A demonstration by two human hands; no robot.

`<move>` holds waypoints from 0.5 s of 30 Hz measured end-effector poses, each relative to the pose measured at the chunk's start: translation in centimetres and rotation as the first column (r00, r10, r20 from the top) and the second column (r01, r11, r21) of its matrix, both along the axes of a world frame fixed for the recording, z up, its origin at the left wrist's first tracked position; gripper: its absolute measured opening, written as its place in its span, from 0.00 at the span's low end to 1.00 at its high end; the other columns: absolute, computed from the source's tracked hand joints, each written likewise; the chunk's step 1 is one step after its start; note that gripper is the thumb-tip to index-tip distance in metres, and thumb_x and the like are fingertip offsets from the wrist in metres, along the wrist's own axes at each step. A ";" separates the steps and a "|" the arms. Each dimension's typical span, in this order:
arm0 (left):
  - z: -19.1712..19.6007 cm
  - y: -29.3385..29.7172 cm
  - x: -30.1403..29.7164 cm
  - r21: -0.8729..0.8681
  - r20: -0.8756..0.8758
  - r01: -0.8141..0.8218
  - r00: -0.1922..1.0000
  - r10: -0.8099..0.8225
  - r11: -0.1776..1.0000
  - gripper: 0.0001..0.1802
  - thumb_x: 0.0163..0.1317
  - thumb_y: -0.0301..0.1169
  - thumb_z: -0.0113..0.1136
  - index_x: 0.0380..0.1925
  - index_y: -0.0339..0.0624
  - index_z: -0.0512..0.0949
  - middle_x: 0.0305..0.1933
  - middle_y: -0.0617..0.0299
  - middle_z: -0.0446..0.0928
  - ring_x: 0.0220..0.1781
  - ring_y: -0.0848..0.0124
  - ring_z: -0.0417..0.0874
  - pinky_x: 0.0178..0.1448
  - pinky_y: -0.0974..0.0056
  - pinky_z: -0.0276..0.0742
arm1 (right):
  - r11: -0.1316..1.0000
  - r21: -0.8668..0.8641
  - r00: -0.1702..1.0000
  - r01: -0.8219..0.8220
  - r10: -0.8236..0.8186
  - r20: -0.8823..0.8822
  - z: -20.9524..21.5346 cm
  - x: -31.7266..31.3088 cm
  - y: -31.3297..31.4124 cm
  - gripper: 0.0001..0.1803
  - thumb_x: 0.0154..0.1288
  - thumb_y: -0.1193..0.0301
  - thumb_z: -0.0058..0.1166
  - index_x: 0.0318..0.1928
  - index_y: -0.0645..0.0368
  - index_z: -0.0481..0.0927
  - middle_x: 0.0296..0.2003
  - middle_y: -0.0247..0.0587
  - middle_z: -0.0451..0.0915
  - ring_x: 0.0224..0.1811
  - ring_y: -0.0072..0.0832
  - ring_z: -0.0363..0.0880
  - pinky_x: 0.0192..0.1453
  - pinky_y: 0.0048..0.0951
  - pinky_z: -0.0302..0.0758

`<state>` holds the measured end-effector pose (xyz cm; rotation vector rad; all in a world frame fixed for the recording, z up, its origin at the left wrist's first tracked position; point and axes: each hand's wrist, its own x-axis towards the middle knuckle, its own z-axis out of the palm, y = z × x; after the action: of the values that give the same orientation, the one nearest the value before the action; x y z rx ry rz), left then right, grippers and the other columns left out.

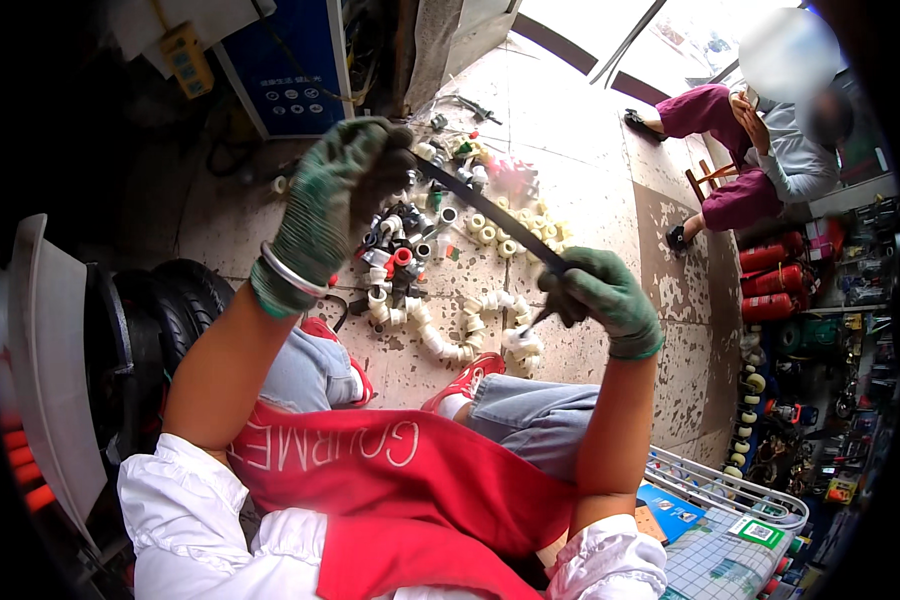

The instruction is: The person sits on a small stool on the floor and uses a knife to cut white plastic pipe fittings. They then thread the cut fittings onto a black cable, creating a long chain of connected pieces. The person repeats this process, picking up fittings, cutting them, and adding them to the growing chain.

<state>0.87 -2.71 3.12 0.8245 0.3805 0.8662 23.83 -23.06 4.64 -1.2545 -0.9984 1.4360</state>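
Observation:
A flat black strip (485,205) stretches slantwise between my two gloved hands, above the floor. My left hand (332,210), in a green and dark work glove, is closed round its upper left end. At its lower right end my right hand (610,302), gloved the same way, pinches the strip, and a short dark tail hangs below those fingers. Beneath lie many plastic pipe fittings: a mixed heap of black, white and red ones (402,256), cream rings (508,247), and a curving row of white elbows (432,338) near my red shoes (465,385).
A person (760,150) sits on a low wooden stool at the far right. Red cylinders (770,280) and crowded shelves (840,370) line the right side. Tyres (175,300) stand at the left, a blue panel (285,75) at the back, a white wire rack (730,490) at lower right.

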 end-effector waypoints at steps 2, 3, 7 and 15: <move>-0.7 2.8 -1.0 -0.138 0.132 -0.069 0.987 0.087 0.988 0.10 0.64 0.33 0.56 0.41 0.40 0.77 0.40 0.58 0.81 0.37 0.71 0.84 0.41 0.70 0.82 | 0.998 -0.009 0.993 0.056 -0.055 0.107 1.0 2.2 -1.8 0.13 0.65 0.69 0.50 0.40 0.69 0.78 0.22 0.37 0.78 0.18 0.18 0.72 0.21 0.19 0.66; -0.9 4.5 -1.8 -0.206 0.191 -0.096 0.972 0.136 0.974 0.09 0.65 0.31 0.55 0.41 0.38 0.77 0.40 0.57 0.81 0.38 0.70 0.84 0.44 0.69 0.84 | 0.988 0.025 0.982 0.154 -0.156 0.109 1.8 2.9 -2.7 0.12 0.63 0.69 0.52 0.37 0.69 0.78 0.20 0.37 0.76 0.14 0.17 0.69 0.17 0.17 0.64; -2.8 10.7 -4.7 -0.425 0.321 -0.241 0.861 0.394 0.872 0.08 0.64 0.27 0.54 0.41 0.36 0.76 0.40 0.53 0.81 0.41 0.66 0.84 0.47 0.63 0.85 | 0.941 0.133 0.915 0.310 -0.334 0.225 3.0 7.2 -8.0 0.17 0.55 0.63 0.57 0.26 0.68 0.74 0.14 0.39 0.73 0.09 0.16 0.62 0.13 0.16 0.59; -3.9 13.3 -7.9 -0.496 0.293 -0.368 0.782 0.550 0.787 0.06 0.63 0.23 0.54 0.39 0.34 0.76 0.36 0.53 0.81 0.36 0.65 0.85 0.45 0.64 0.86 | 0.748 0.588 0.898 0.308 -0.432 0.079 7.1 6.1 -13.6 0.25 0.52 0.53 0.66 0.25 0.64 0.73 0.14 0.33 0.70 0.10 0.23 0.66 0.11 0.22 0.61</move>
<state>-7.04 10.61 -0.82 0.1135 0.3702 1.3496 29.91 -36.68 11.76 -1.0846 -1.1277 0.6251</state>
